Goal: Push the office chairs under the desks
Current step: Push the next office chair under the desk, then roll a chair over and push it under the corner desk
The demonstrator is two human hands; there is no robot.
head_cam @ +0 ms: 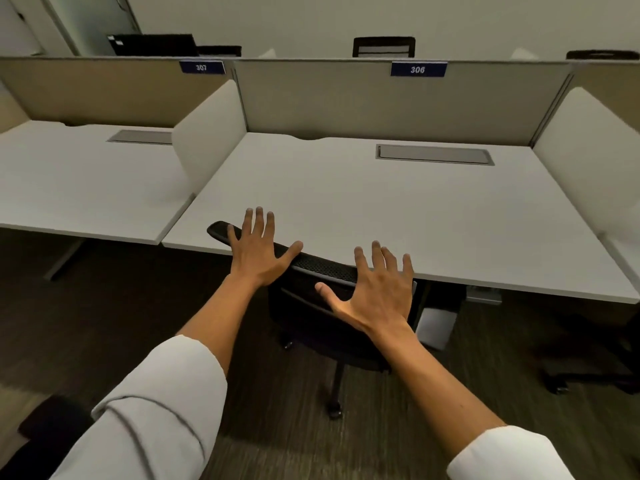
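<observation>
While both hands are stretched forward with the fingers spread wide and straight, a black office chair (322, 299) stands at the near edge of the white tabletop (398, 209) that carries the sign 306 (418, 69). The left hand (258, 249) lies over the left part of the curved top edge of the chair's backrest, and it seems to touch it, though I cannot tell this for sure. The right hand (375, 289) is over the right part of the backrest, close to the tabletop edge; whether it presses on the chair I cannot tell. Neither hand holds anything. The chair's seat goes under the tabletop, while its backrest and a part of its wheeled base stay in front of the edge, above the dark carpet floor (121, 306). A grey cable hatch (434, 154) sits in the far part of this tabletop. To the left, behind a white side divider (207, 133), there is a second tabletop (86, 188) with the sign 307 (201, 67). Behind the far partition (346, 98) the top of another black chair (383, 46) is visible.
</observation>
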